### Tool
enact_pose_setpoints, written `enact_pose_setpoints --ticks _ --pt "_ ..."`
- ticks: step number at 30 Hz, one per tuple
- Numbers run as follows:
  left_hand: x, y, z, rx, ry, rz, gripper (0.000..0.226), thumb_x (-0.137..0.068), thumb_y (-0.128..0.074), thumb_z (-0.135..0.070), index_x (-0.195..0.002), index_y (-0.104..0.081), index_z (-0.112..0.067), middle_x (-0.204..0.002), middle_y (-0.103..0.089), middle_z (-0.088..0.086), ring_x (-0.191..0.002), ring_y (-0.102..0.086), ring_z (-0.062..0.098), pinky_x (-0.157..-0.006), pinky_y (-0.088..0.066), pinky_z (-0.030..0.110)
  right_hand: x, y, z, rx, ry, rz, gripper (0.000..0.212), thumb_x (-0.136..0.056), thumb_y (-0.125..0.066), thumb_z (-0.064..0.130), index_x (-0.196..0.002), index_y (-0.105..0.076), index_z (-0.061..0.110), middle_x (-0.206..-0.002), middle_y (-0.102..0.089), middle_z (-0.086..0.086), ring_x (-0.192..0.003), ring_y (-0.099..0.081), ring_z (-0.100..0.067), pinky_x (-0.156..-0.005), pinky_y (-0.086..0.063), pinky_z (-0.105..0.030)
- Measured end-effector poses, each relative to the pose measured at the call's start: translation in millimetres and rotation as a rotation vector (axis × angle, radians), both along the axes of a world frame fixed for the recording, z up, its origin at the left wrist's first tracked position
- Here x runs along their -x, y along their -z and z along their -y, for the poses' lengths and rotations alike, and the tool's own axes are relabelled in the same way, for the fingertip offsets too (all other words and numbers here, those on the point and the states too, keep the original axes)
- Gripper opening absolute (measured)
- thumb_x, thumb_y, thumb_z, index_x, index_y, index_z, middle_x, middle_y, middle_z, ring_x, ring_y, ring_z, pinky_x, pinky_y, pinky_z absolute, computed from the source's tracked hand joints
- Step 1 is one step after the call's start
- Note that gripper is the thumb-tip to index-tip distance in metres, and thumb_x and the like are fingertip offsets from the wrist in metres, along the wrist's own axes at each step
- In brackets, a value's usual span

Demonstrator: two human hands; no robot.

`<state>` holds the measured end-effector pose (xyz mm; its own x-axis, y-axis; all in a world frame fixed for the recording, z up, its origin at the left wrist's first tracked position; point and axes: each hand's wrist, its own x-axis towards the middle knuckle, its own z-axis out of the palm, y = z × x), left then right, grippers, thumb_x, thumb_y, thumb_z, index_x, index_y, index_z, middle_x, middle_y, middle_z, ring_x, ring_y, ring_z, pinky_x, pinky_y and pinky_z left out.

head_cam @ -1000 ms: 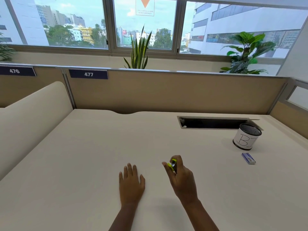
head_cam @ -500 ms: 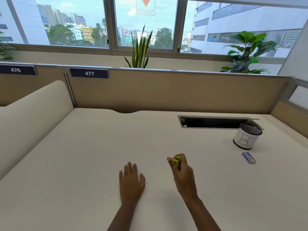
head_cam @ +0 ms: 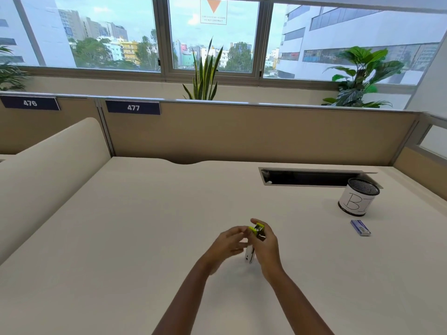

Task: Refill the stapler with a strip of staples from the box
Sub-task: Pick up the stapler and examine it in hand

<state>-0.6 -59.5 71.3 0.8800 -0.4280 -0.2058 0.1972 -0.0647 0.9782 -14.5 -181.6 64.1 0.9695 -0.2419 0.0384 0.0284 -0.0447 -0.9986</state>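
Stapler [head_cam: 256, 235], small yellow-and-white plastic, is held on end near centre, gripped by the right hand [head_cam: 267, 250], left hand [head_cam: 227, 245] curling fingertips at its yellow top, pinch unclear, while the flat blue staple box [head_cam: 360, 228] lies well off right, nearer the gripping hand.

The stapler [head_cam: 257, 234] is showing bright yellow over a white body. The staple box [head_cam: 360, 228] is lying blue-violet on the cream counter [head_cam: 145, 226], and the black mesh pen cup [head_cam: 359, 200] is wearing a white wrap with dark lettering.
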Motion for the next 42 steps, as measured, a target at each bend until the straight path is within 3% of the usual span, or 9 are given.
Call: enact_pose_setpoints --ticks 8,11,13,16,19,23,25,28,42 --pt "8.1 14.4 12.8 -0.076 -0.087 0.305 0.037 -0.088 -0.053 0.002 -0.118 -0.048 -0.021 -0.107 -0.062 0.006 -0.085 -0.063 0.002 -0.075 -0.05 0.016 7.0 -0.4 4.8 -0.089 -0.1 0.047 0.029 -0.078 -0.069 0.007 -0.098 -0.06 0.026 -0.094 -0.066 0.001 -0.091 -0.062 -0.011 -0.065 -0.051 -0.014" --pt "8.9 16.6 13.3 -0.103 -0.186 0.403 0.035 -0.088 -0.059 -0.027 -0.118 -0.052 -0.01 -0.096 -0.062 0.002 -0.069 -0.063 -0.006 -0.063 -0.047 0.01 9.8 -2.1 9.7 -0.062 -0.249 0.074 0.034 -0.078 -0.066 0.002 -0.106 -0.059 0.021 -0.1 -0.066 -0.005 -0.095 -0.062 -0.013 -0.067 -0.052 -0.012" --pt "8.9 21.0 13.3 -0.145 -0.199 0.455 0.06 -0.077 -0.056 -0.059 -0.119 -0.053 -0.016 -0.1 -0.063 -0.001 -0.076 -0.063 -0.002 -0.067 -0.048 0.013 10.7 -0.7 13.1 -0.008 -0.285 0.097 0.031 -0.081 -0.066 0.011 -0.108 -0.057 0.024 -0.101 -0.065 -0.004 -0.096 -0.062 -0.014 -0.07 -0.052 -0.012" --pt "10.3 22.0 13.7 -0.189 -0.244 0.506 0.03 -0.077 -0.06 -0.042 -0.105 -0.049 -0.038 -0.099 -0.063 -0.009 -0.082 -0.06 -0.003 -0.073 -0.046 0.011 11.2 10.8 17.8 0.11 -0.168 0.125 0.039 -0.078 -0.057 0.051 -0.108 -0.057 0.026 -0.1 -0.063 0.005 -0.096 -0.062 -0.015 -0.082 -0.052 -0.022" --pt "11.5 19.8 15.7 -0.144 -0.327 0.546 0.03 -0.075 -0.063 -0.031 -0.099 -0.046 -0.039 -0.092 -0.061 -0.011 -0.082 -0.06 -0.001 -0.072 -0.044 0.01 9.9 26.7 29.1 0.431 0.005 0.122 0.028 -0.093 -0.045 0.031 -0.113 -0.056 0.016 -0.11 -0.059 0.001 -0.106 -0.058 -0.021 -0.09 -0.047 -0.03" --pt "13.8 15.1 18.6 -0.135 -0.344 0.611 0.033 -0.079 -0.066 -0.024 -0.097 -0.042 -0.036 -0.088 -0.057 -0.007 -0.088 -0.064 0.012 -0.074 -0.046 0.014 5.3 60.0 45.4 0.928 0.018 0.062 0.085 -0.085 -0.006 0.067 -0.118 -0.057 0.007 -0.118 -0.062 -0.014 -0.112 -0.058 -0.029 -0.096 -0.046 -0.044" --pt "13.3 13.2 19.4 -0.145 -0.363 0.643 0.036 -0.081 -0.069 -0.018 -0.096 -0.04 -0.035 -0.083 -0.054 -0.008 -0.081 -0.06 0.007 -0.071 -0.042 0.009 0.8 75.3 52.9 1.07 0.068 0.0 0.089 -0.089 0.003 0.06 -0.107 -0.065 0.007 -0.11 -0.069 -0.014 -0.103 -0.065 -0.03 -0.085 -0.052 -0.047" --pt "13.1 9.3 20.1 -0.136 -0.393 0.665 0.036 -0.082 -0.068 -0.018 -0.098 -0.041 -0.036 -0.081 -0.056 -0.01 -0.076 -0.057 0.003 -0.07 -0.042 0.008 2.1 77.7 51.2 1.133 0.013 -0.083 0.08 -0.095 0.001 0.048 -0.096 -0.071 0.012 -0.099 -0.074 -0.009 -0.092 -0.07 -0.025 -0.072 -0.057 -0.042" --pt "9.3 6.1 22.4 -0.287 -0.552 0.896 0.036 -0.076 -0.07 -0.007 -0.093 -0.05 -0.032 -0.083 -0.068 -0.014 -0.081 -0.061 -0.01 -0.072 -0.043 0.002 0.7 83.1 53.0 1.254 0.1 -0.042 0.077 -0.095 0.001 0.045 -0.097 -0.071 0.016 -0.102 -0.074 -0.006 -0.095 -0.069 -0.021 -0.072 -0.057 -0.039"
